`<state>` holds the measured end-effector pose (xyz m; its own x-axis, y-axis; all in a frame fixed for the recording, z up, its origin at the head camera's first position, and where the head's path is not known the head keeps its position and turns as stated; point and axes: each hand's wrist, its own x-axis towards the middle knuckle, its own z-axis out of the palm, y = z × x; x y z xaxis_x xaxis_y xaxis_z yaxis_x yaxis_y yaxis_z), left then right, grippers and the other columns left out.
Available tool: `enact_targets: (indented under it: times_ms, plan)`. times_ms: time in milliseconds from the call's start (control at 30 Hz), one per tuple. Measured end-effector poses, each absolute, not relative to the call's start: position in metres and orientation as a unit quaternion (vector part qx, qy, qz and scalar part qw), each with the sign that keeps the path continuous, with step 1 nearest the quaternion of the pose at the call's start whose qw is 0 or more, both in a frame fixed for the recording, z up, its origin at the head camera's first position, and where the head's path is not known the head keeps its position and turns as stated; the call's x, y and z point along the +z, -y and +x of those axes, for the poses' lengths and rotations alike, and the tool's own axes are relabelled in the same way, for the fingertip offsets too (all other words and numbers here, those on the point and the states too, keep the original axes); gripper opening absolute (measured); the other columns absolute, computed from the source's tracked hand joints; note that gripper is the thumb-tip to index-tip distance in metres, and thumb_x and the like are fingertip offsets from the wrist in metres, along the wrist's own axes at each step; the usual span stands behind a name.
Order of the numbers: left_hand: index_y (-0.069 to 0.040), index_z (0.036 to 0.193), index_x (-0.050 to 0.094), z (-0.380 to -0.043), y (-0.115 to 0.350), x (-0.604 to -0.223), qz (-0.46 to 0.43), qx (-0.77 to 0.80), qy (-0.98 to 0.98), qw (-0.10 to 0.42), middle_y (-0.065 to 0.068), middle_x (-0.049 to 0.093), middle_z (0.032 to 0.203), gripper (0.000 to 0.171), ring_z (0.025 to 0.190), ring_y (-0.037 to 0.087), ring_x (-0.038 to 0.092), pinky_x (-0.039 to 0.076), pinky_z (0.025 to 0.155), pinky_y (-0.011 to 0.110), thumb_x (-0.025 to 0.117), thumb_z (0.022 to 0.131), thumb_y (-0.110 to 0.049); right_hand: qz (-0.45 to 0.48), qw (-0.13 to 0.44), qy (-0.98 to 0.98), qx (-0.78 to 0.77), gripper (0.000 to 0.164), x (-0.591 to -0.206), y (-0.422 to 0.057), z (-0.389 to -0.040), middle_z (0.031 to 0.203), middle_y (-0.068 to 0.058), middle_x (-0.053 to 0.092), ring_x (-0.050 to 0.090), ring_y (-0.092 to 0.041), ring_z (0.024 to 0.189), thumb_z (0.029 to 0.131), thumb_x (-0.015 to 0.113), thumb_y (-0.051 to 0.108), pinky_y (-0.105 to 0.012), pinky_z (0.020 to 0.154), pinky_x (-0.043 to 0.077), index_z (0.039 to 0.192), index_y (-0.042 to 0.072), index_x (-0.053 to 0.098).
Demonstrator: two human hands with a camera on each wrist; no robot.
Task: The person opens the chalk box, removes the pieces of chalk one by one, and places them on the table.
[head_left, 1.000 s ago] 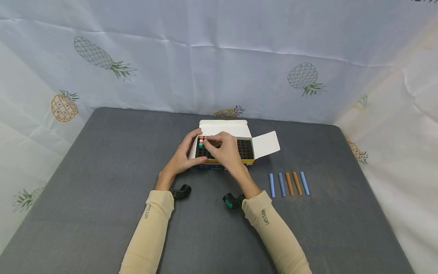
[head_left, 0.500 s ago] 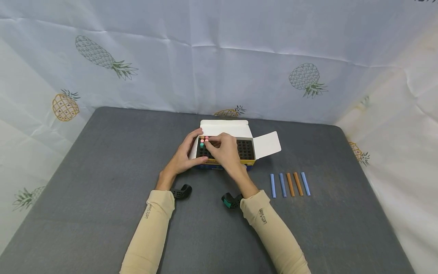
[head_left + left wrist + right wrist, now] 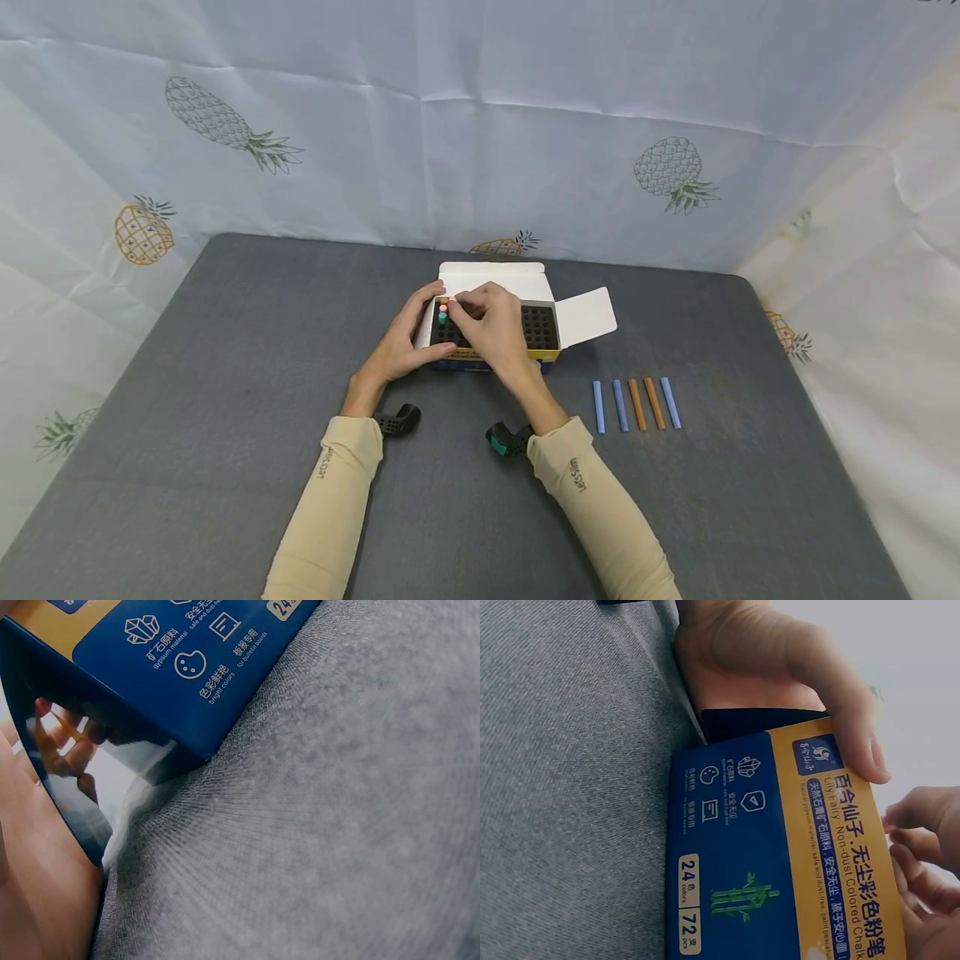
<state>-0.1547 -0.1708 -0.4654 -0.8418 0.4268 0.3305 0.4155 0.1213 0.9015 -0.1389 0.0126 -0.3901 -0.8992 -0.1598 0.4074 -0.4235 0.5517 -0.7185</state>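
Observation:
A blue-and-yellow chalk box (image 3: 727, 847) with a black holed insert (image 3: 542, 327) stands with its white lid raised. Orange, pink and green chalk ends (image 3: 442, 317) show in the insert's left columns. My left hand (image 3: 397, 346) holds the box at its left end, thumb along the front edge, as the right wrist view also shows. Over the insert, my right hand (image 3: 491, 327) pinches a pink chalk stick (image 3: 452, 299) between thumb and fingers, just right of the other chalk ends. The fingers hide most of that stick and part of the insert.
On the grey table (image 3: 247, 467), several blue and brown-orange chalk sticks (image 3: 636, 404) lie in a row, right of the box. The box's white side flap (image 3: 587, 317) sticks out to the right. Behind the table hangs a pineapple-patterned cloth (image 3: 450, 167).
My right hand's fingers have shifted slightly over the insert, with the pink chalk at their tips. The left hand stays on the box, and the loose sticks lie as before.

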Motion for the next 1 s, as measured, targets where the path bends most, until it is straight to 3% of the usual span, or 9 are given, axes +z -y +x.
enact_targets:
  times_ms: [100, 333, 633, 1000]
  plan:
    - [-0.009, 0.161, 0.028, -0.155, 0.17, -0.465, 0.282, 0.597, -0.751, 0.002, 0.014, 0.024, 0.169, 0.089, 0.142, 0.033, 0.044, 0.037, 0.114, 0.053, 0.077, 0.088, -0.009, 0.169, 0.159, 0.863, 0.448, 0.017, -0.389, -0.012, -0.14, 0.093, -0.017, 0.07, 0.073, -0.027, 0.076, 0.094, 0.073, 0.011, -0.036, 0.069, 0.061, 0.101, -0.002, 0.081]
    - [-0.007, 0.161, 0.027, -0.156, 0.169, -0.464, 0.29, 0.599, -0.747, 0.002, 0.016, 0.025, 0.167, 0.09, 0.14, 0.033, 0.044, 0.038, 0.113, 0.054, 0.077, 0.086, -0.003, 0.162, 0.16, 0.86, 0.457, 0.02, -0.393, -0.011, -0.146, 0.092, -0.017, 0.071, 0.074, -0.027, 0.076, 0.095, 0.072, 0.013, -0.036, 0.07, 0.06, 0.108, 0.0, 0.08]
    - [-0.007, 0.16, 0.028, -0.156, 0.17, -0.463, 0.286, 0.598, -0.749, -0.002, 0.017, 0.026, 0.166, 0.09, 0.141, 0.034, 0.042, 0.037, 0.113, 0.057, 0.079, 0.086, -0.005, 0.169, 0.174, 0.848, 0.47, 0.023, -0.39, -0.009, -0.147, 0.095, -0.018, 0.07, 0.073, -0.028, 0.078, 0.096, 0.072, 0.015, -0.037, 0.069, 0.059, 0.11, -0.002, 0.079]
    - [-0.01, 0.158, 0.033, -0.155, 0.17, -0.462, 0.284, 0.598, -0.749, -0.006, 0.015, 0.028, 0.166, 0.085, 0.138, 0.034, 0.045, 0.041, 0.11, 0.057, 0.076, 0.086, -0.003, 0.172, 0.201, 0.826, 0.498, 0.022, -0.373, -0.014, -0.142, 0.096, -0.019, 0.069, 0.072, -0.029, 0.083, 0.095, 0.074, 0.015, -0.037, 0.08, 0.061, 0.107, -0.002, 0.079]
